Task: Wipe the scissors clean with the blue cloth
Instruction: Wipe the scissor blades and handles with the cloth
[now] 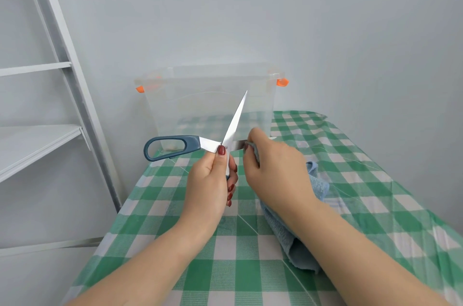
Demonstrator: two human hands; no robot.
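The scissors (175, 147) have grey-blue handles and steel blades, and they are held open above the table. One blade points up and away; the other points right. My left hand (213, 180) grips the lower handle, thumb pressed near the pivot. My right hand (273, 168) pinches the blue cloth (318, 185) around the right-pointing blade, hiding its tip. The rest of the cloth hangs down under my right wrist to the tablecloth.
A clear plastic box (210, 105) with orange clips stands at the table's far edge, just behind the scissors. The table has a green-and-white checked cloth (225, 255). A grey metal shelf frame (62, 60) stands at the left, and a plain wall is behind.
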